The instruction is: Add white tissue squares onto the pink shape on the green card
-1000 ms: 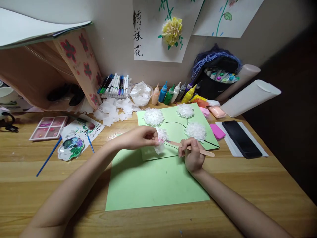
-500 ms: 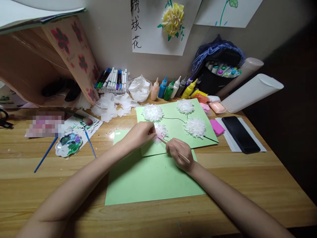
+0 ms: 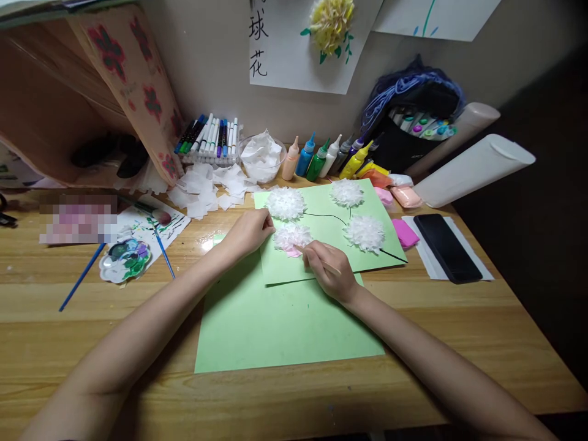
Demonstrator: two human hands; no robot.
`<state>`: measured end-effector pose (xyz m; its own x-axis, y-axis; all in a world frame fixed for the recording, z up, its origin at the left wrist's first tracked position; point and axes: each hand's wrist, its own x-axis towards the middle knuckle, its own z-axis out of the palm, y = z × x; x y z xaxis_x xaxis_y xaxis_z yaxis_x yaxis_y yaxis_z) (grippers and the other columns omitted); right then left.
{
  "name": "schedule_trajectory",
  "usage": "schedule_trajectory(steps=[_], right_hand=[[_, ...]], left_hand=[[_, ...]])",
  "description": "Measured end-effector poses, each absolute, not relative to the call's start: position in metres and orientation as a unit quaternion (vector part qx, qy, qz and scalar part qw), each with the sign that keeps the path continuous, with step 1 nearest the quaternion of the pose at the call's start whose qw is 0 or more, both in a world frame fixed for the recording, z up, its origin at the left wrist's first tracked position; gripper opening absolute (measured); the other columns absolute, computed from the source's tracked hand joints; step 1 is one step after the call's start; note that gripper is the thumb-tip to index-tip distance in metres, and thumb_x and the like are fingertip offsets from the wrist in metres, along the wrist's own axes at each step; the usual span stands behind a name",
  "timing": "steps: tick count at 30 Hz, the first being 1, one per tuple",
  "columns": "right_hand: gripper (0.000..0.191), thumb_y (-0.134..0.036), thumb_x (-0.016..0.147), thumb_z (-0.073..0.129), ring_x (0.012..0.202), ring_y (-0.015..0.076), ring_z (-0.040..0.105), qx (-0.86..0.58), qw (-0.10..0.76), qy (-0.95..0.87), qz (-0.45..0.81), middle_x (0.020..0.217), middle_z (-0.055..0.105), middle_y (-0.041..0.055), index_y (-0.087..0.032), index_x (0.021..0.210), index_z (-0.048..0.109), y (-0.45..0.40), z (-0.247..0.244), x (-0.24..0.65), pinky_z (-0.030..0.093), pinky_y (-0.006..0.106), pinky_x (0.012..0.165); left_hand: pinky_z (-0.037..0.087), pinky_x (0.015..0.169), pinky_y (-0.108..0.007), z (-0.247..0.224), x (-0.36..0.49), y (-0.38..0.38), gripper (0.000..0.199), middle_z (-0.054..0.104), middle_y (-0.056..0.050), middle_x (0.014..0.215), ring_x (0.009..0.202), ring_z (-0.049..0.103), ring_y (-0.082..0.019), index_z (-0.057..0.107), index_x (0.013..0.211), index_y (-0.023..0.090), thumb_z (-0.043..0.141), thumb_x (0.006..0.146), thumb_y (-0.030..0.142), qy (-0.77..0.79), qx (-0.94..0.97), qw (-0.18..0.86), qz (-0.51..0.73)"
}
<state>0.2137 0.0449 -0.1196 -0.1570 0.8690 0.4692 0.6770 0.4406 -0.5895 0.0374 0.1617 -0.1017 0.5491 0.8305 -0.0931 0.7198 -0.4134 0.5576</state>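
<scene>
My right hand (image 3: 331, 267) grips a thin pale wooden stick (image 3: 331, 268), its tip against the lower edge of the lower-left white paper flower (image 3: 293, 235). A patch of pink clay (image 3: 293, 252) shows at the stick's tip. Closed at the fingertips, my left hand (image 3: 252, 231) rests beside that flower, at the left edge of the upper light green card (image 3: 321, 228); whatever it pinches is hidden. More white paper flowers (image 3: 364, 233) are on this card, with black stem lines between them. A second green sheet (image 3: 289, 327) lies underneath.
Cut tissue pieces (image 3: 197, 191), a tissue bowl (image 3: 263, 158), markers (image 3: 211, 141) and paint bottles (image 3: 305, 156) line the back. A palette (image 3: 125, 260) and blue brush (image 3: 82, 277) lie left. Right are pink clay packets (image 3: 404, 234), a black phone (image 3: 447, 248) and a white tube (image 3: 478, 170).
My left hand has drawn back left from the flower to the card's edge. My right hand has shifted slightly up with the stick, and the pink clay shows more. The view has tilted slightly.
</scene>
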Motion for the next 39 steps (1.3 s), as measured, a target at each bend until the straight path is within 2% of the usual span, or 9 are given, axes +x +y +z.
schedule_trajectory(steps=[8, 11, 16, 18, 23, 30, 39], right_hand=[[0.039, -0.036, 0.099, 0.031, 0.047, 0.0121, 0.053, -0.585, 0.357, -0.69, 0.234, 0.05, 0.053, -0.0023, -0.022, 0.064, 0.043, 0.067, -0.095, 0.205, 0.039, 0.024, 0.053], [0.041, -0.034, 0.098, 0.034, 0.046, 0.0125, 0.057, -0.609, 0.317, -0.674, 0.273, 0.044, 0.054, -0.0029, -0.022, 0.059, 0.042, 0.087, -0.08, 0.199, 0.041, 0.024, 0.055], [0.046, -0.03, 0.096, 0.039, 0.036, 0.0113, 0.052, -0.604, 0.242, -0.686, 0.326, 0.036, 0.051, -0.004, -0.021, 0.052, 0.041, 0.113, -0.064, 0.197, 0.042, 0.025, 0.053], [0.045, -0.03, 0.096, 0.041, 0.042, 0.0116, 0.055, -0.579, 0.262, -0.703, 0.32, 0.038, 0.052, -0.0036, -0.02, 0.052, 0.043, 0.109, -0.063, 0.201, 0.043, 0.025, 0.056], [0.042, -0.032, 0.098, 0.035, 0.045, 0.0094, 0.052, -0.527, 0.413, -0.689, 0.277, 0.048, 0.052, -0.0032, -0.02, 0.059, 0.048, 0.072, -0.075, 0.218, 0.041, 0.023, 0.051], [0.036, -0.023, 0.098, 0.033, 0.046, 0.0101, 0.048, -0.473, 0.369, -0.792, 0.11, 0.052, 0.051, -0.002, -0.021, 0.065, 0.046, 0.051, -0.106, 0.221, 0.037, 0.024, 0.051], [0.037, -0.023, 0.099, 0.032, 0.046, 0.0111, 0.05, -0.48, 0.381, -0.785, 0.094, 0.053, 0.053, -0.0008, -0.021, 0.065, 0.046, 0.055, -0.112, 0.217, 0.037, 0.025, 0.05]], left_hand=[[0.037, 0.06, -0.027, -0.101, 0.037, 0.161, 0.004, 0.064, -0.004, 0.074, 0.068, 0.056, -0.017, 0.058, 0.074, 0.016, 0.055, 0.076, 0.015, 0.452, 0.841, 0.281, 0.098], [0.037, 0.061, -0.027, -0.103, 0.037, 0.162, 0.004, 0.064, -0.004, 0.074, 0.068, 0.056, -0.017, 0.059, 0.074, 0.016, 0.055, 0.077, 0.017, 0.452, 0.843, 0.274, 0.098], [0.039, 0.063, -0.028, -0.103, 0.037, 0.162, 0.005, 0.064, -0.005, 0.074, 0.067, 0.056, -0.018, 0.06, 0.075, 0.016, 0.055, 0.076, 0.018, 0.45, 0.846, 0.27, 0.093], [0.039, 0.063, -0.028, -0.103, 0.037, 0.162, 0.006, 0.064, -0.005, 0.074, 0.068, 0.057, -0.018, 0.06, 0.076, 0.016, 0.055, 0.077, 0.018, 0.453, 0.846, 0.268, 0.091], [0.038, 0.061, -0.027, -0.102, 0.037, 0.162, 0.006, 0.065, -0.005, 0.076, 0.069, 0.057, -0.018, 0.06, 0.076, 0.016, 0.054, 0.076, 0.016, 0.454, 0.842, 0.277, 0.094], [0.037, 0.059, -0.026, -0.105, 0.037, 0.163, 0.005, 0.064, -0.004, 0.073, 0.068, 0.057, -0.017, 0.059, 0.074, 0.017, 0.055, 0.075, 0.015, 0.448, 0.842, 0.281, 0.103], [0.038, 0.061, -0.027, -0.104, 0.037, 0.162, 0.007, 0.065, -0.004, 0.075, 0.07, 0.058, -0.017, 0.059, 0.073, 0.016, 0.054, 0.075, 0.014, 0.446, 0.846, 0.275, 0.096]])
